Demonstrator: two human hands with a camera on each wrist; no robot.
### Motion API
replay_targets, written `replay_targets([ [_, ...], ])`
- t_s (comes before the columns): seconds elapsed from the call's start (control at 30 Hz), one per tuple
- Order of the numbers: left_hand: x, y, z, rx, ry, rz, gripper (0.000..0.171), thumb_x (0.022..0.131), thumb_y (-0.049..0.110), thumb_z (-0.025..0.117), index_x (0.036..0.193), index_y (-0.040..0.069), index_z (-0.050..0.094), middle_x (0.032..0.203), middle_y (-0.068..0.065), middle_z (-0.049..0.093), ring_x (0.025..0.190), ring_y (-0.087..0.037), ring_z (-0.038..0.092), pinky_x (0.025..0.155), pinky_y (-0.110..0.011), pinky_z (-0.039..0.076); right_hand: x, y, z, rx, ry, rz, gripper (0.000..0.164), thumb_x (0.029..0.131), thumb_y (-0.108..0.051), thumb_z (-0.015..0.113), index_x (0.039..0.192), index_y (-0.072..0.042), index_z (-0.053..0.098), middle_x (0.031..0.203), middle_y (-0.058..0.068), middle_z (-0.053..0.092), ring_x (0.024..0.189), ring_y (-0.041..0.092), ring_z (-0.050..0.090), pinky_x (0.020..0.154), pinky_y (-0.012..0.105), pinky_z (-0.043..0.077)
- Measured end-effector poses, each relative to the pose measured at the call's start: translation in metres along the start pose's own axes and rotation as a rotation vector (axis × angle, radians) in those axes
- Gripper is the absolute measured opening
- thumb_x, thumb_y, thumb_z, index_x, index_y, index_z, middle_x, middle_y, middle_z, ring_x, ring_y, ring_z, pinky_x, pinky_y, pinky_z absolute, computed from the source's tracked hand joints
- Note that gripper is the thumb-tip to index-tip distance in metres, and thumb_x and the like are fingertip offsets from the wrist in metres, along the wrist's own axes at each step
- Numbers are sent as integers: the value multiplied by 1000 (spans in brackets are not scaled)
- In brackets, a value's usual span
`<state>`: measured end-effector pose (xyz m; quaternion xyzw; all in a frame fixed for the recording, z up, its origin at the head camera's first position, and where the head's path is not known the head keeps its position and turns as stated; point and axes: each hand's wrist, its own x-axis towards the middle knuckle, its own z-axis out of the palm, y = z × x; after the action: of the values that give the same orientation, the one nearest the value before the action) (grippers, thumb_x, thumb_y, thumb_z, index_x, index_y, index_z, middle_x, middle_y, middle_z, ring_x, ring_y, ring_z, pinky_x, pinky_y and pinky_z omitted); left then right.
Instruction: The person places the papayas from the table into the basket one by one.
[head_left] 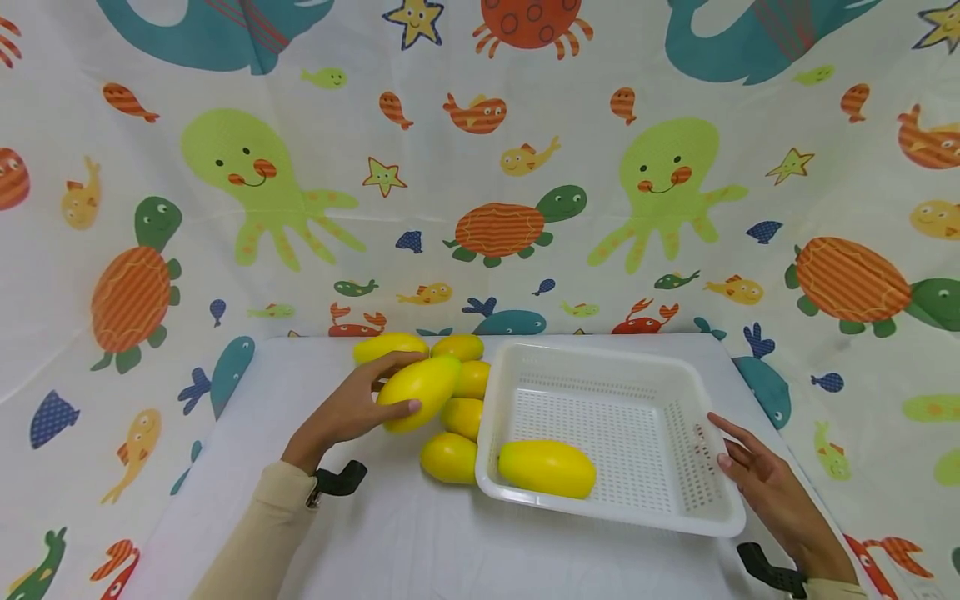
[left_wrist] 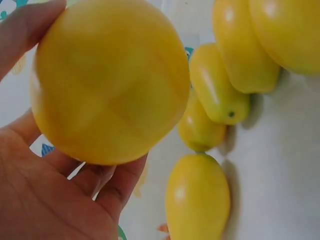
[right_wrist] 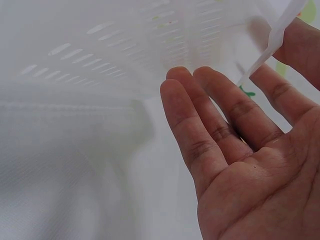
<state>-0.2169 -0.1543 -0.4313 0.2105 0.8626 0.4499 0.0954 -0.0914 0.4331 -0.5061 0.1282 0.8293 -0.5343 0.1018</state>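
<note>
My left hand [head_left: 360, 408] grips a plump yellow mango [head_left: 422, 393], thumb on one side and fingers on the other, above the white table beside other mangoes. In the left wrist view the held mango [left_wrist: 110, 82] fills the upper left, with the fingers curled around it. My right hand [head_left: 768, 479] is at the right end of a white plastic basket [head_left: 611, 521], its rim between thumb and fingers. The right wrist view shows the fingers [right_wrist: 192, 132] reaching under that rim beside the slotted wall. One mango [head_left: 547, 468] lies in the basket's front left corner.
Several more mangoes [head_left: 450, 458] lie in a cluster along the basket's left side, reaching to the table's back edge. A curtain with sea-animal prints [head_left: 435, 233] hangs behind the table [head_left: 405, 542].
</note>
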Motion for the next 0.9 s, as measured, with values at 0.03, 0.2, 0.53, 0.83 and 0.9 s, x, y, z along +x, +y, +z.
replay_targets([
  [0.03, 2, 3, 1, 0, 0, 4, 69, 93, 43, 80, 155, 30, 54, 156, -3, 55, 127, -28, 58, 107, -53, 52, 0, 0, 0, 3, -1, -4, 80, 104, -54, 62, 170, -42, 18, 176, 22, 23, 128, 2, 60, 102, 52, 60],
  [0.2, 11, 17, 3, -12, -10, 61, 66, 92, 41, 81, 152, 33, 55, 154, 1, 57, 129, -26, 58, 112, -56, 49, -1, 0, 1, 38, -7, -20, 79, 105, -51, 63, 170, -41, 19, 175, 23, 25, 118, -9, 62, 98, 49, 63],
  [0.53, 34, 38, 13, -26, -70, 129, 65, 93, 42, 80, 153, 40, 54, 157, 9, 56, 132, -23, 57, 115, -55, 49, -1, 0, 1, 54, -9, -15, 79, 105, -50, 63, 170, -42, 18, 174, 24, 27, 118, -3, 67, 97, 49, 63],
  [0.83, 48, 48, 27, -38, -118, 148, 64, 93, 44, 80, 152, 40, 55, 152, 9, 59, 130, -21, 59, 113, -51, 51, -1, -1, 3, 19, 12, -19, 81, 104, -52, 64, 170, -40, 19, 174, 23, 26, 124, -2, 62, 102, 53, 60],
  [0.9, 52, 49, 30, -48, -129, 162, 64, 93, 43, 79, 152, 38, 55, 152, 7, 59, 129, -22, 60, 114, -51, 51, -1, -1, 4, 19, 17, -20, 81, 104, -52, 64, 170, -40, 19, 174, 23, 26, 126, 1, 63, 102, 53, 60],
])
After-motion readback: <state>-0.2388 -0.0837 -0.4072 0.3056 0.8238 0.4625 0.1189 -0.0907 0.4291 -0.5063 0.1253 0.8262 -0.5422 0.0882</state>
